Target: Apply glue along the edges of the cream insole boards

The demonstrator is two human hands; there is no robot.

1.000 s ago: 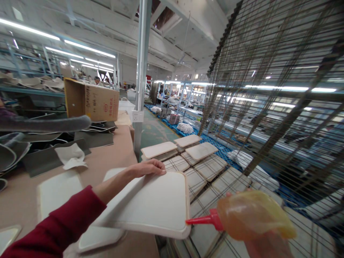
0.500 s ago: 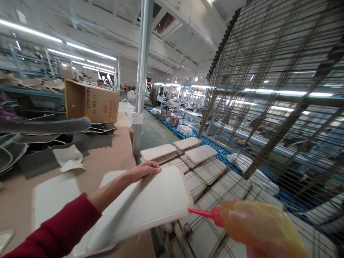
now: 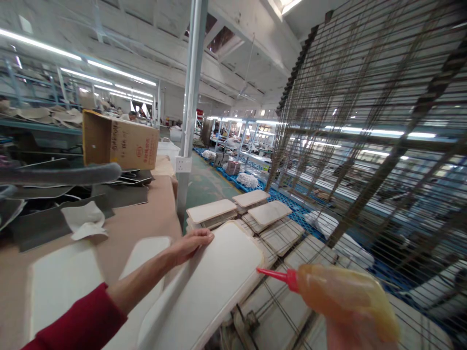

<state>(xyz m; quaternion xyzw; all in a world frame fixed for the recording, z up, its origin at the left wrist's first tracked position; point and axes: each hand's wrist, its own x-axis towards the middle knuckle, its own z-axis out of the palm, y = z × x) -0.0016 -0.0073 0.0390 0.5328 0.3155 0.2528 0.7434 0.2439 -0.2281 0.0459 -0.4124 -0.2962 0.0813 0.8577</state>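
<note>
My left hand [image 3: 192,244], in a red sleeve, grips the far left edge of a white rounded panel [image 3: 209,287]. The panel is tilted and juts off the table's right edge towards the wire rack. My right hand [image 3: 355,335], seen only in part at the bottom right, is closed round a yellowish squeeze bottle [image 3: 343,299]. The bottle's red nozzle [image 3: 279,277] points left and sits just off the panel's right corner. More white panels [image 3: 65,287] lie flat on the brown table [image 3: 146,218].
A tall wire drying rack [image 3: 368,146] fills the right side, with white panels [image 3: 270,211] on its low shelves. A cardboard box [image 3: 118,143], grey sheets and a white scrap [image 3: 85,218] lie at the table's back. A steel post [image 3: 191,112] stands behind the table.
The panel has swung and tilted, its right corner moving out over the rack. The bottle has risen a little and its nozzle stays near the panel's right corner.
</note>
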